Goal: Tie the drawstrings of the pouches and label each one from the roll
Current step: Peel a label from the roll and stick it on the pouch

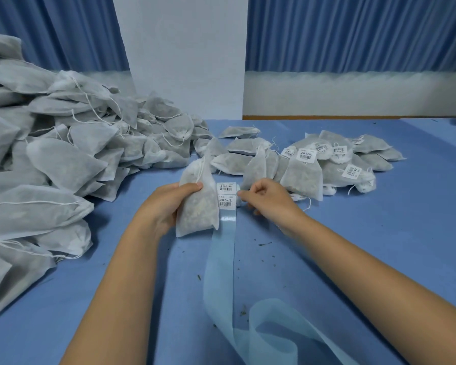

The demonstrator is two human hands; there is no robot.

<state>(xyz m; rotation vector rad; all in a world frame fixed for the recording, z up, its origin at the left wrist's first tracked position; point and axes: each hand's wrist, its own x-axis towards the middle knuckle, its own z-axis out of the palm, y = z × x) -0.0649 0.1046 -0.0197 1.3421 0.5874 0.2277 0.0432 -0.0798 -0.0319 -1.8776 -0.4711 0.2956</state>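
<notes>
I see a blue tabletop that fills the lower part of the view, flecked with small dark crumbs. Behind it stands a plain white wall panel with pleated blue curtains on either side.

My left hand is wrapped round a filled white pouch, thumb across its front, and holds it upright just above the tabletop near the middle. My right hand is curled, and its fingertips pinch the right edge of the label strip, which lies just beside the pouch with two barcode labels showing. The bare pale-blue backing trails from the strip toward me and curls at the near edge.

A large heap of unlabelled pouches with loose strings covers the left side of the tabletop. A smaller pile of labelled pouches lies to the right, beyond my right hand. Between the two groups a few more pouches lie scattered.
</notes>
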